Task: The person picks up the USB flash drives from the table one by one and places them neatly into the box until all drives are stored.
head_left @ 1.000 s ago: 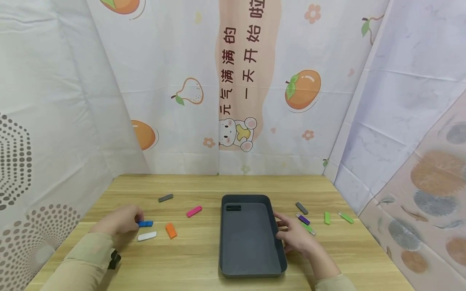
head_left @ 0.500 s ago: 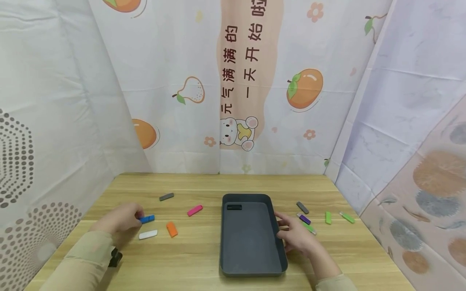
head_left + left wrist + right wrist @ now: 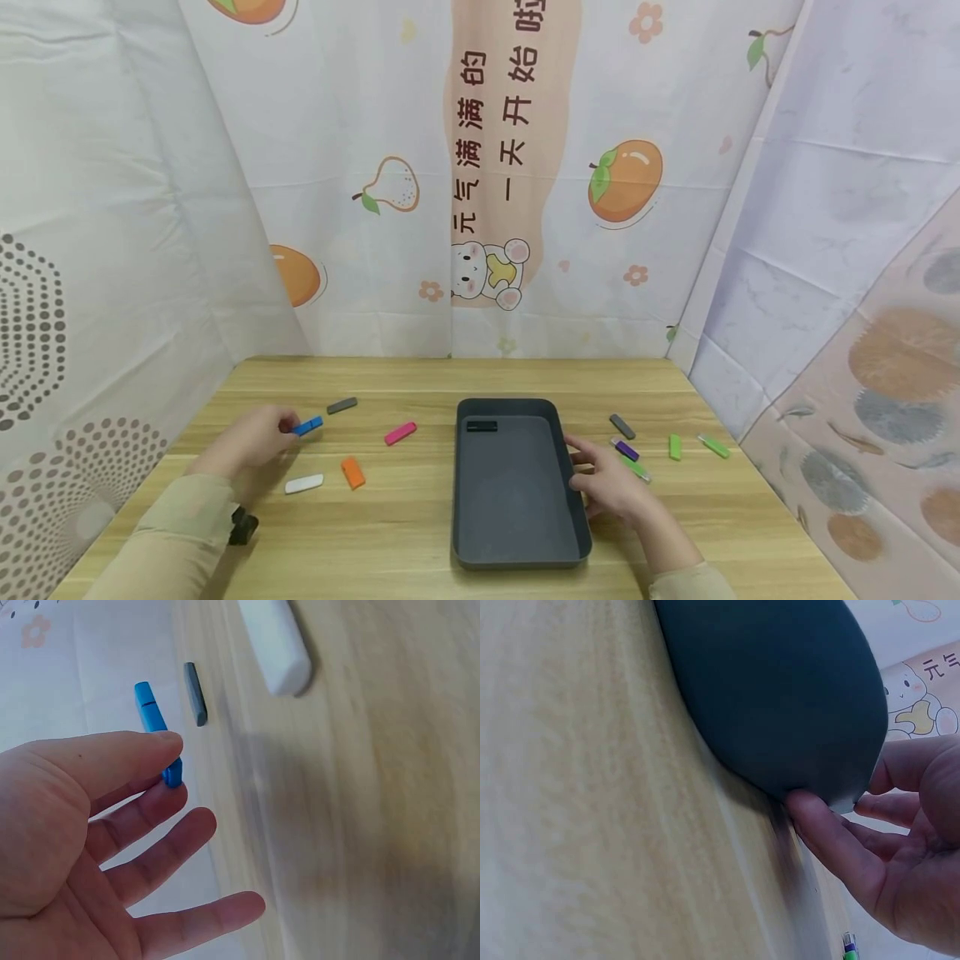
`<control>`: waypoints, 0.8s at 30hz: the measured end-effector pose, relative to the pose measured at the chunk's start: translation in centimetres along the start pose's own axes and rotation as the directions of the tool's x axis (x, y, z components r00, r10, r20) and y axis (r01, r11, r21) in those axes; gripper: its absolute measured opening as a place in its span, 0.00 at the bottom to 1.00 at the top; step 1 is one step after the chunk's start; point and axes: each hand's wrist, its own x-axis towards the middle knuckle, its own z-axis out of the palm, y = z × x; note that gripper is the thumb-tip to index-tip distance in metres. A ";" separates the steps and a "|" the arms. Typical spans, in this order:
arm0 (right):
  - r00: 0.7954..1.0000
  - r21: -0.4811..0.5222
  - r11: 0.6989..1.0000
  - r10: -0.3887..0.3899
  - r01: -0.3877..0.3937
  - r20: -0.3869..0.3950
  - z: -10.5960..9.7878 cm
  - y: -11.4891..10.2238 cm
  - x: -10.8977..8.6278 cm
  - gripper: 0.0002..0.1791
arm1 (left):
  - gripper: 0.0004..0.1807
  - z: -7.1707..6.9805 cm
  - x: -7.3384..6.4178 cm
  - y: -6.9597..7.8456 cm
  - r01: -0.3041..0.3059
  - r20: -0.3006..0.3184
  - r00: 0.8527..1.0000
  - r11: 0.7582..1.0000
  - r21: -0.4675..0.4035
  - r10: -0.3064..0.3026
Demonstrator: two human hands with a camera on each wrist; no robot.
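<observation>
In the head view my left hand (image 3: pixel 262 433) pinches a blue USB flash drive (image 3: pixel 307 427) between thumb and forefinger. Up close in the left wrist view, the blue drive shows a cap seam, and the other fingers stand spread away from it. A dark grey tray (image 3: pixel 517 492) lies in front of me with a black flash drive (image 3: pixel 482 427) at its far left inside. My right hand (image 3: pixel 611 483) rests against the tray's right wall, fingertips at the rim. The right wrist view shows its thumb touching the outer wall.
Around my left hand lie a white drive (image 3: pixel 303 484), an orange one (image 3: pixel 352 472), a pink one (image 3: pixel 400 433) and a grey one (image 3: pixel 342 406). Right of the tray are another grey drive (image 3: pixel 622 426), a purple one (image 3: pixel 626 450) and several green ones (image 3: pixel 675 447). Curtains surround the table.
My left hand has raised the blue flash drive from its place beside the white one and moved it slightly away from me. The right hand and tray have stayed put.
</observation>
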 end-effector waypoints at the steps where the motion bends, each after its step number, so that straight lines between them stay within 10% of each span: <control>1: 1.000 -0.001 1.000 -0.001 0.001 0.000 0.0 0.0 0.0 0.43 | 0.02 -0.1 0.1 0.1 0.000 -0.004 1.000 1.000 -0.003 0.000; 24: 1.000 -0.004 1.000 -0.007 0.007 -0.007 0.1 -0.1 -0.1 0.43 | 0.06 0.0 3.0 5.9 -0.106 -0.153 0.983 0.994 0.009 0.107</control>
